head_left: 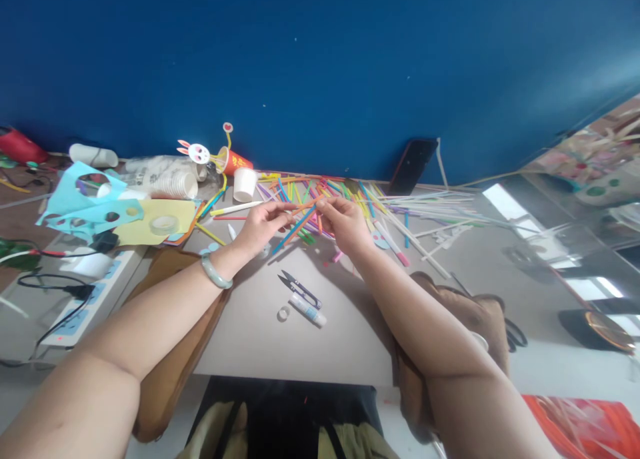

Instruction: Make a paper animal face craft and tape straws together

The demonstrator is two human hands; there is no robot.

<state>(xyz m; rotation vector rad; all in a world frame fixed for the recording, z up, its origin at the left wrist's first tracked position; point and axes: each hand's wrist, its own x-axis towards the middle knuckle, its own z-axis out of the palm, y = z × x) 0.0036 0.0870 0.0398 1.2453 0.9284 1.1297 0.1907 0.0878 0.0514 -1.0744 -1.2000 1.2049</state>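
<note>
My right hand (345, 223) pinches a blue straw (299, 229) near its upper end. The blue straw slants down to the left. Between my two hands runs an orange straw (306, 206), its far end also at my right fingers. My left hand (265, 226), with a pale bangle on the wrist, has its fingertips closed at the orange straw's left end. Below the hands, thread snips (300, 290) lie on the table (240, 339), next to a glue stick (308, 310) and its clear cap (283, 313).
Loose coloured straws (345, 187) spread along the blue wall (320, 79). At left are paper cups (173, 184), cut blue paper (83, 202), a tape roll (164, 225) and a power strip (90, 306). A phone (413, 166) leans on the wall.
</note>
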